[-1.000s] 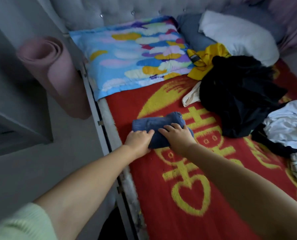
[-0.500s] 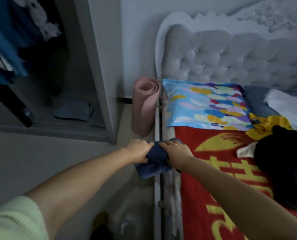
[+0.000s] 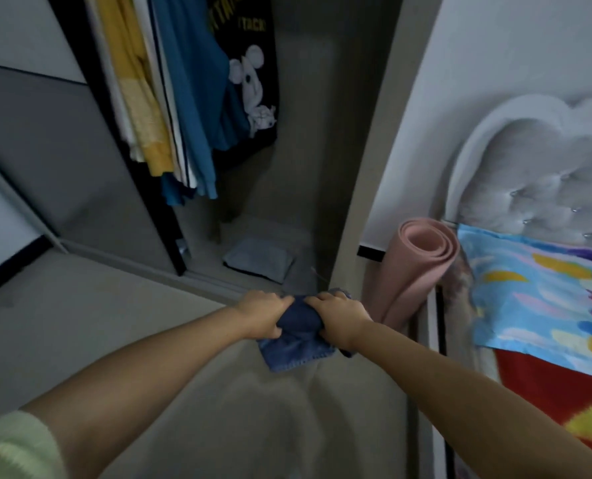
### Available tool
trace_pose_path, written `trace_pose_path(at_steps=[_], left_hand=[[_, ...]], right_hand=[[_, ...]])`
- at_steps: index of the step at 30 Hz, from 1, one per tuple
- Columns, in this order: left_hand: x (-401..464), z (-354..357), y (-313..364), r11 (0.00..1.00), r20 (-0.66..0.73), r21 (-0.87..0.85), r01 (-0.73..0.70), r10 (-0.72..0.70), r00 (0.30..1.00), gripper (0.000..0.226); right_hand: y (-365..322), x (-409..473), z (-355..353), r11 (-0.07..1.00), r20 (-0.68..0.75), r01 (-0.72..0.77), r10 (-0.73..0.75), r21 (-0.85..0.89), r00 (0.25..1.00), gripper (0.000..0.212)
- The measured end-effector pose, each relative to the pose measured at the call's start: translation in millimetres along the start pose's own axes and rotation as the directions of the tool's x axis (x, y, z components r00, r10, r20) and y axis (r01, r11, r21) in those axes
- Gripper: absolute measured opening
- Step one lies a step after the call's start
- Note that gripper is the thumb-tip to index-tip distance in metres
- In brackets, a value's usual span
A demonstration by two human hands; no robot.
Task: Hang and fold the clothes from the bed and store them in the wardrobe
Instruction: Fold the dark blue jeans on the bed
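Open wardrobe (image 3: 308,167) ahead, both hands (image 3: 301,314) gripping folded blue garment (image 3: 292,350)

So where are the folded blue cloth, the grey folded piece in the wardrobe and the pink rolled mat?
folded blue cloth (image 3: 292,352): head view, lower hanging part below the hands.
grey folded piece (image 3: 258,259): head view, its top face.
pink rolled mat (image 3: 413,271): head view, outer side of the roll.

Rolled pink mat (image 3: 417,267) leaning beside the bed, patterned pillow (image 3: 543,299), tufted grey headboard (image 3: 543,174)
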State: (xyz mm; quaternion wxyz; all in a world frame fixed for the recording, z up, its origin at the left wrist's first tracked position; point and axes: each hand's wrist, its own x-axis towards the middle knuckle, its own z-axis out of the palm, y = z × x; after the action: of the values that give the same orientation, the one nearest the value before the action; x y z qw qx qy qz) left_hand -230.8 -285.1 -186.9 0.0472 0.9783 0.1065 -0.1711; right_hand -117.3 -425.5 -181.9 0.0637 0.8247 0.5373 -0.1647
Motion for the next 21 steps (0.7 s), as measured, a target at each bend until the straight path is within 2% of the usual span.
trace_pose_path(at_steps=[5, 8, 15, 17, 21], left_hand=[[29.8, 6.5, -61.7, 1.0, 0.055, -0.021, 0.017, -0.016, 0.998, 0.047], [61.0, 18.0, -89.2, 0.998, 0.092, -0.07, 0.006, 0.001, 0.996, 0.054], [192.0, 22.0, -171.0, 0.995, 0.176, -0.099, -0.033, 0.05, 0.983, 0.051], [230.9, 20.0, -191.3, 0.997, 0.169, -0.063, -0.04, 0.05, 0.984, 0.053], [319.3, 34.0, -230.5, 0.998, 0.068, 0.021, -0.06, 0.059, 0.996, 0.047]], right_hand=[[-12.8, 70.8, 1.1, 0.999, 0.036, 0.033, -0.034, 0.02, 0.999, 0.064], [-5.9, 112.6, 10.8, 0.999, 0.082, 0.028, -0.031, 0.04, 0.996, 0.064], [40.5, 250.9, 22.6, 0.986, 0.11, -0.013, -0.005, 0.166, 0.994, 0.066], [57.7, 288.5, 18.8, 0.984, 0.115, -0.029, 0.009, 0.175, 0.993, 0.069], [96.5, 372.1, 19.2, 0.987, 0.117, -0.064, 0.048, 0.144, 0.992, 0.067]])
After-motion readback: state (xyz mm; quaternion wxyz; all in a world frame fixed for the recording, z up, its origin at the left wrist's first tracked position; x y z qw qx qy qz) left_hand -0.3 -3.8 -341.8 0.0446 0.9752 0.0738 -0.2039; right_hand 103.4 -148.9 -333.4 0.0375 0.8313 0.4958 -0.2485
